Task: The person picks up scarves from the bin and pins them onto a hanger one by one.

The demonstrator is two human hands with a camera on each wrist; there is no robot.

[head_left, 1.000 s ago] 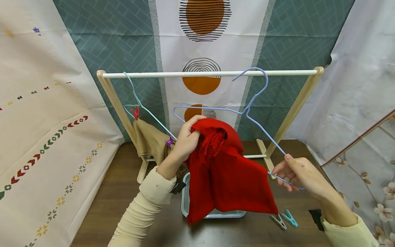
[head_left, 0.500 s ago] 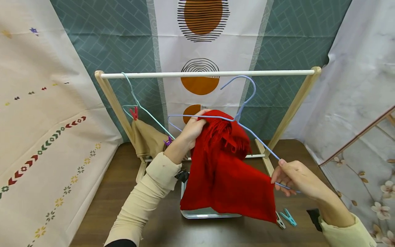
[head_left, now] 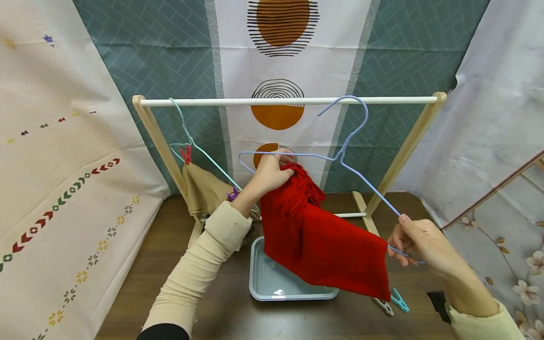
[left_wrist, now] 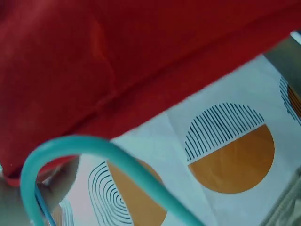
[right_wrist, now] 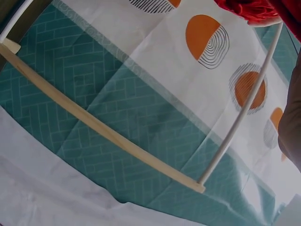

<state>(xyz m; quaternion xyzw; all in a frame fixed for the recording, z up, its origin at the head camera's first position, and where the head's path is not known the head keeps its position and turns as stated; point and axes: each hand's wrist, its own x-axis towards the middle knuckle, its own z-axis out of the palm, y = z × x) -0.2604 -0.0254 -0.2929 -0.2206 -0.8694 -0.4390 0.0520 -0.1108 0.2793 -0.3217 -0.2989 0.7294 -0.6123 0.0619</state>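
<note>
A fringed red scarf [head_left: 323, 241] hangs in front of a blue wire hanger [head_left: 361, 177], hiding most of its lower bar. My left hand [head_left: 268, 177] grips the scarf's bunched top, beside the hanger's left arm. With my right hand [head_left: 420, 241] I pinch the hanger's right end, close to the scarf's right edge. The hanger's hook overlaps the white rod [head_left: 238, 102] in the head view; whether it rests there I cannot tell. Red cloth fills the top of the left wrist view, behind a curved teal hanger [left_wrist: 113, 153].
On the rack's left, a tan cloth [head_left: 204, 189] is clipped to the teal hanger by a red clothespin [head_left: 187, 155] and a purple clothespin [head_left: 232, 193]. Below stands a grey-blue tray [head_left: 276, 278]. A teal clothespin [head_left: 399, 301] and a grey clothespin [head_left: 384, 307] lie at right.
The blue hanger dipped down and left, then came back up and right. My left hand has shifted up and right along the scarf; its left part is drawn up, baring more of the tray.
</note>
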